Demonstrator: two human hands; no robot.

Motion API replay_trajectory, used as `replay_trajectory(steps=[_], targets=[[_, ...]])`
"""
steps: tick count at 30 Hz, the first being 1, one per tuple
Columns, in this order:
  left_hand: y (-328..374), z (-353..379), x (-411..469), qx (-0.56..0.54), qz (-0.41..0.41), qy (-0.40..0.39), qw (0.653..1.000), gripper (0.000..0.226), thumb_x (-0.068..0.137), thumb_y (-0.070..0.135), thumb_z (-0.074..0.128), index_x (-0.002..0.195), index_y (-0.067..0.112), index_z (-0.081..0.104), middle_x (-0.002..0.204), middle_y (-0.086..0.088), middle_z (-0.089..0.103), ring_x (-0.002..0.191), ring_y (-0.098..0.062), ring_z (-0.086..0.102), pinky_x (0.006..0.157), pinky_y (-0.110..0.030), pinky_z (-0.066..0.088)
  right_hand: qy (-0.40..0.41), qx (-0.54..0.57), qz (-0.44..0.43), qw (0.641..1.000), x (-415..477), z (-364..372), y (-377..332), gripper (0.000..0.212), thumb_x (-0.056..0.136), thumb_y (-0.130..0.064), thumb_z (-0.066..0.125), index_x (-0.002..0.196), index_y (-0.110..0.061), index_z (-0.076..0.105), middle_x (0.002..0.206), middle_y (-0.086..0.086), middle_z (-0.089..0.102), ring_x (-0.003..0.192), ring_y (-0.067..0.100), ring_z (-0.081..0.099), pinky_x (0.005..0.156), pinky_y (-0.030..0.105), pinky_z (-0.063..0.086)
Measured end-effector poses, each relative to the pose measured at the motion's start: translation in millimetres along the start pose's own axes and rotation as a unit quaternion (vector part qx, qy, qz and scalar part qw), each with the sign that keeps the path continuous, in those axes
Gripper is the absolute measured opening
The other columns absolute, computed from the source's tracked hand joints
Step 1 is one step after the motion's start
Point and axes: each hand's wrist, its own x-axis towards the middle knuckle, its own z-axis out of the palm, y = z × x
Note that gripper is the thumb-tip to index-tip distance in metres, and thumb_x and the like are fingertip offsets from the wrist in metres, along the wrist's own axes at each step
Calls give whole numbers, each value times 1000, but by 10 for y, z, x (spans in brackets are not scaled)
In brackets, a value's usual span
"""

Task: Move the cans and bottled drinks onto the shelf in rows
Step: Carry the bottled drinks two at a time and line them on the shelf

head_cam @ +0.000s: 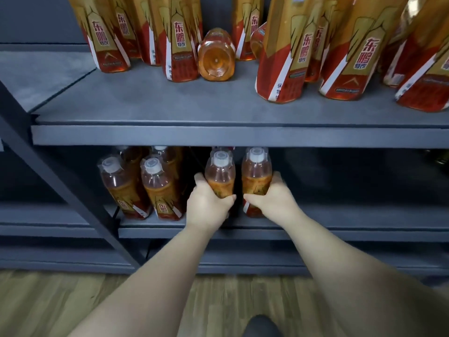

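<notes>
My left hand (208,205) grips an upright orange drink bottle (220,175) with a white cap, at the front of the lower shelf (340,221). My right hand (273,197) grips a second bottle (256,173) just to its right; the two stand side by side. Left of them, two more bottles (119,188) (159,188) stand at the shelf's front with others behind them in shadow. On the upper shelf (170,105) stand several larger bottles with red and gold labels (179,37), and one bottle (216,59) lies on its side with its base towards me.
A dark diagonal brace (60,176) of the shelving crosses the left side. The right part of the lower shelf is dark. Wooden floor (60,302) lies below the shelving. A dark rounded thing (260,327) shows at the bottom edge.
</notes>
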Motion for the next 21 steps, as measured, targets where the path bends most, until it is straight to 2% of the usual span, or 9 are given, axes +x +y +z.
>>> replay_trajectory(steps=[2,4,6,9,11,15,19,21], targets=[[-31,86,155,-9,5,21,1000,59,80,27,80,111,20,31,84,5,59,57,-1,54,55,-18,46,10,12,-13,1000,168,53,28,61,61,-44,79,110,-24,49,108,1,62,95,16,64,86,42,57],[-95,161,307,-15,6,48,999,63,78,29,81,118,15,34,89,1,59,63,-10,58,66,-25,50,12,20,-29,999,311,101,47,56,69,-37,82,111,-25,46,108,-1,62,97,16,63,88,38,55],[-147,218,455,-10,2,70,997,69,79,33,79,127,12,34,89,2,57,66,-11,58,70,-28,50,14,18,-43,999,452,137,83,53,77,-34,81,113,-27,42,107,-3,61,98,16,61,87,35,53],[-187,267,677,18,-1,97,995,74,80,41,78,131,13,33,103,-3,60,86,-21,61,78,-35,53,25,24,-74,997,646,217,116,53,81,-35,79,115,-28,40,109,-3,60,99,15,60,83,31,50],[-190,298,808,28,-3,109,994,71,81,41,77,130,14,34,104,-3,59,87,-22,58,77,-35,52,33,31,-97,994,763,276,127,52,81,-35,79,115,-28,40,110,-3,59,100,15,60,84,32,50],[-245,378,1046,7,19,141,990,67,81,41,77,127,16,35,106,-2,61,94,-25,62,83,-41,55,32,53,-151,987,980,373,144,49,82,-36,79,115,-30,43,110,-6,62,100,11,62,86,32,51],[-322,434,1232,-49,55,158,985,62,82,33,78,127,17,37,109,1,60,98,-20,60,81,-35,51,34,65,-184,980,1159,457,154,49,82,-38,78,116,-30,44,110,-7,63,100,9,62,89,35,54],[-348,461,1298,-69,69,169,981,60,83,30,77,127,18,37,109,0,60,101,-21,60,85,-37,52,43,66,-193,978,1230,500,145,49,82,-38,79,115,-29,44,109,-7,63,99,10,63,89,35,54]])
